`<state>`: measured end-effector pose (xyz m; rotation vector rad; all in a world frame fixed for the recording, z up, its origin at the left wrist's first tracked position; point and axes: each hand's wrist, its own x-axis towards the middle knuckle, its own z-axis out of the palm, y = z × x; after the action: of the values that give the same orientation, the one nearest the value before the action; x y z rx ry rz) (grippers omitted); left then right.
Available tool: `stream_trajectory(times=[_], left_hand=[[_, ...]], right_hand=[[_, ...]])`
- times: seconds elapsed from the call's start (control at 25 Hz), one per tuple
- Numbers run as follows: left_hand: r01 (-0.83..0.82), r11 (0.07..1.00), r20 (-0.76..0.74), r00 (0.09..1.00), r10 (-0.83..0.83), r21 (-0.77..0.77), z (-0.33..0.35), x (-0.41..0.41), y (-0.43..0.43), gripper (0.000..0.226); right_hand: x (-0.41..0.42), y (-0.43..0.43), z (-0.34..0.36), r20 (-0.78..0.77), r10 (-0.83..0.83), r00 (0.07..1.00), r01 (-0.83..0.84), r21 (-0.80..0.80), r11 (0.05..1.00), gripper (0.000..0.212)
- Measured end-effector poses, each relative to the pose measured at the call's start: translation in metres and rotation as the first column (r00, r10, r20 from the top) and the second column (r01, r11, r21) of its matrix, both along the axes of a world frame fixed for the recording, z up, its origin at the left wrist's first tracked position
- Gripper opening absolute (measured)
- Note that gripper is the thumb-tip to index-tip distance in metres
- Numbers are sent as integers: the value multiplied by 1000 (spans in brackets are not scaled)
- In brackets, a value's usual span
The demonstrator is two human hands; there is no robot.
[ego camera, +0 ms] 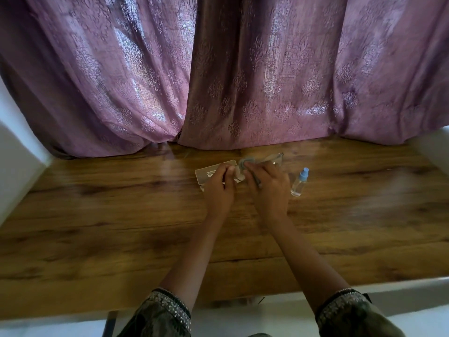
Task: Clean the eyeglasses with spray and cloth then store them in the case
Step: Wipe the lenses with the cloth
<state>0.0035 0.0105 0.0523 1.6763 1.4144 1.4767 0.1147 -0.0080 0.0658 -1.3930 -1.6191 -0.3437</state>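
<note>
Wiping under way; eyeglasses (273,159) pinched steady in left hand (218,188), beside case (211,172); grey cloth (245,162) gripped in right hand (267,188), rubbing a lens; spray bottle (300,183) parked within reach.

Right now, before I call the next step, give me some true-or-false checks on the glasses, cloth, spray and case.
1. The spray bottle stands on the wooden table, with no hand on it. True.
2. The right hand holds a grey cloth against the eyeglasses. True.
3. The eyeglasses are already shut inside the white case. False: they are out of it, held between both hands.
4. The spray bottle's cap is red. False: it is blue.
5. The left hand lies flat and idle on the table. False: it grips the eyeglasses at their left end.
</note>
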Motion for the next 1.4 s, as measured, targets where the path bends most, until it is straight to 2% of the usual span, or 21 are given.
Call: stream_trajectory(times=[0.16, 0.4, 0.6, 0.84, 0.96, 1.08, 1.28, 1.4], left_hand=[[-31, 1000, 25, 999, 31, 0, 1, -5, 3, 33], [11, 1000, 28, 1000, -10, -24, -1, -1, 3, 28], [-5, 1000, 46, 999, 4, 27, 3, 3, 5, 27], [29, 999, 57, 998, -27, -27, -4, 5, 7, 26], [25, 1000, 72, 997, -25, -9, -1, 6, 7, 30], [9, 1000, 60, 998, -9, 2, 1, 4, 8, 24], [28, 999, 59, 998, -26, -36, -4, 5, 10, 31], [41, 999, 67, 997, -39, -25, -3, 5, 9, 32]], right_hand=[[-6, -19, -21, 146, 42, 988, -39, -25, 999, 23], [10, -7, -9, 79, -71, 994, 73, -22, 997, 26], [-4, -19, -21, 174, -7, 985, 15, -41, 999, 26], [16, -12, -6, 84, -71, 994, 75, -45, 996, 28], [1, -7, -6, 157, -64, 986, 73, -55, 996, 28], [-2, -19, -22, 225, -33, 974, 50, -74, 996, 27], [13, -17, -16, 145, -103, 984, 114, -71, 991, 30], [3, -8, -8, 149, -114, 982, 128, -88, 988, 33]])
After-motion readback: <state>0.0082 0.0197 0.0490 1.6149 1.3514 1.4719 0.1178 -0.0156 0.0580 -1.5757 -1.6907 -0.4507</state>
